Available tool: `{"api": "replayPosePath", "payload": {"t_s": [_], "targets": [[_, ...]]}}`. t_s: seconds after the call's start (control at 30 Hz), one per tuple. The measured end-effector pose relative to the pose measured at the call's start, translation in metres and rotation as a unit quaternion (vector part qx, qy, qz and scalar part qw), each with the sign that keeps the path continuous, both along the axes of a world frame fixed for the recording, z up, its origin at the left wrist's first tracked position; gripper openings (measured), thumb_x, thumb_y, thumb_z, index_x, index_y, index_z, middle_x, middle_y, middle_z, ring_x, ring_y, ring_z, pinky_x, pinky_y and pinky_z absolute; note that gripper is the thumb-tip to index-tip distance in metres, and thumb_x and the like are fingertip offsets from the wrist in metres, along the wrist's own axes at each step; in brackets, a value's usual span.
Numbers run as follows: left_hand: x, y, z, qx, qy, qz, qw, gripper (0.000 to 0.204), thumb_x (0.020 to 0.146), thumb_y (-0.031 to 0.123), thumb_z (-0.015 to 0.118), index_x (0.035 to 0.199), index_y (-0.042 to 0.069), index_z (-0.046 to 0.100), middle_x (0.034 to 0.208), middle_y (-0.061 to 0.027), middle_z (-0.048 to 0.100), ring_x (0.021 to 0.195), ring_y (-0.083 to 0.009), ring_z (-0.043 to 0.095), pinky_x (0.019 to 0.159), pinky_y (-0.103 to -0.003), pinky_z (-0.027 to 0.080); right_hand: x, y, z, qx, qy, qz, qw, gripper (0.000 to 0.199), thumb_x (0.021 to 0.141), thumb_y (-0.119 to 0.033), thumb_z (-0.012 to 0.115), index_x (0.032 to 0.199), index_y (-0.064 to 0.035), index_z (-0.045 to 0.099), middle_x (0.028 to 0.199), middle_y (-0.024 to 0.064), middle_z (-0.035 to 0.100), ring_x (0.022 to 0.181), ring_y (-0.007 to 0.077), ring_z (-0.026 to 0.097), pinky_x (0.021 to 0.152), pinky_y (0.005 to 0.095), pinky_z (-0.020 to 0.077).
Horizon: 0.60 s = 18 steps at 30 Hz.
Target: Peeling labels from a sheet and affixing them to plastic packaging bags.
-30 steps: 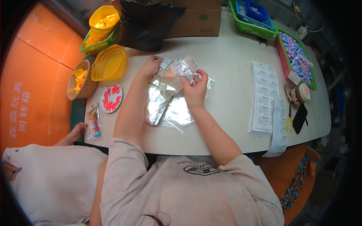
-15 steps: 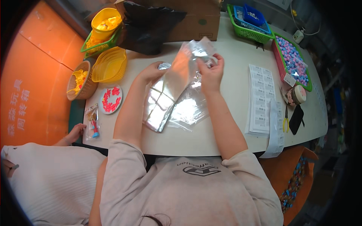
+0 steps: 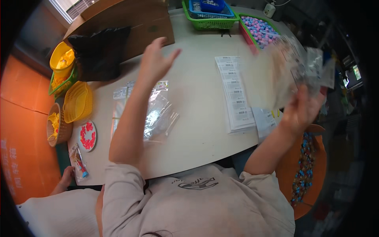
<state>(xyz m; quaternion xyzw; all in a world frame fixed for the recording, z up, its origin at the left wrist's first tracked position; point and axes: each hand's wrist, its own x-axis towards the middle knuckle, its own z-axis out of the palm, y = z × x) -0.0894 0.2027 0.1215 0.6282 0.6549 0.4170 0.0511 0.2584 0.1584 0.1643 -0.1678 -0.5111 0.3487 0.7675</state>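
My left hand (image 3: 156, 62) is raised over the table with its fingers apart and nothing in it. Beneath that forearm lie clear plastic bags (image 3: 160, 118), flat and shiny, partly hidden by the arm. At the right side, my right hand (image 3: 302, 107) grips a few clear plastic bags (image 3: 285, 73), smeared by motion; how many there are I cannot make out. These held bags hang above the printed label sheets (image 3: 237, 96) and the table's right edge.
A cardboard box (image 3: 148, 29) with a black plastic bag (image 3: 100, 51) stands at the back left. Yellow baskets (image 3: 79, 102) and a plate of red pieces (image 3: 94, 136) line the left side, near a co-worker's hand (image 3: 67, 176). A basket of pink and blue beads (image 3: 258, 29) sits back right.
My right hand has swung far right with some clear bags. My left hand has let go of the bags, now lying on the table, and opened. The view has turned right.
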Motion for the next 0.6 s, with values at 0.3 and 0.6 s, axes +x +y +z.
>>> {"api": "replayPosePath", "payload": {"t_s": [0.3, 0.6], "targets": [[0.315, 0.125, -0.034, -0.095, -0.172, -0.085, 0.977, 0.107, 0.073, 0.052, 0.076, 0.144, -0.008, 0.023, 0.144, -0.0403, 0.023, 0.129, -0.0490, 0.039, 0.103, -0.045, 0.040, 0.144, -0.105, -0.003, 0.076, -0.291, -0.351, 0.887, 0.060, 0.096, -0.006, 0.050, 0.150, -0.0044, 0.023, 0.118, 0.0233, 0.055, 0.104, 0.0302, 0.061, 0.101, 0.0447, 0.0476], [0.270, 0.186, -0.067, -0.083, -0.320, -0.156, 0.931, 0.044, 0.090, 0.026, 0.058, 0.123, -0.002, 0.054, 0.131, -0.0300, 0.050, 0.108, -0.0407, 0.059, 0.087, -0.054, 0.048, 0.163, -0.109, 0.001, 0.049, 0.001, 0.099, 0.994, 0.054, 0.102, -0.019, 0.044, 0.148, -0.0044, 0.019, 0.099, 0.0161, 0.042, 0.066, 0.0246, 0.058, 0.057, 0.0308, 0.0594]]}}
